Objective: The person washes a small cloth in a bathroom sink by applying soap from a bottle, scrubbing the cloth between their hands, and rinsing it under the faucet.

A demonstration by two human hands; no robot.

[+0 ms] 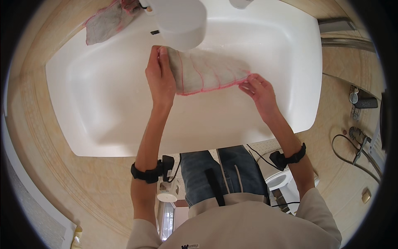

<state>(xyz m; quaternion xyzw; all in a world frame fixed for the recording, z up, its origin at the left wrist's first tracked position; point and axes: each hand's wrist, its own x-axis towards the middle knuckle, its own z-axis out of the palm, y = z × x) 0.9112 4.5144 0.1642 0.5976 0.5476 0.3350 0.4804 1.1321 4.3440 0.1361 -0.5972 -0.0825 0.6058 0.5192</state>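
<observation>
A grey cloth with pink stitched edging (208, 70) is stretched between my hands above a white basin (124, 124). My left hand (161, 74) grips its left end, thumb on top. At the right, my right hand (259, 91) pinches the cloth's pink-edged corner between thumb and fingers. Pink seam lines run across the cloth, and its lower edge hangs free. Just above it, a large white rounded fixture (182, 25) juts over the basin and hides part of the back.
Another grey cloth with pink edging (105, 26) lies on the basin's back left rim. A toilet (278, 180) stands below right. A shower hose (339, 158) and a wire rack (354, 109) are on the right wall. Cables hang near both forearms.
</observation>
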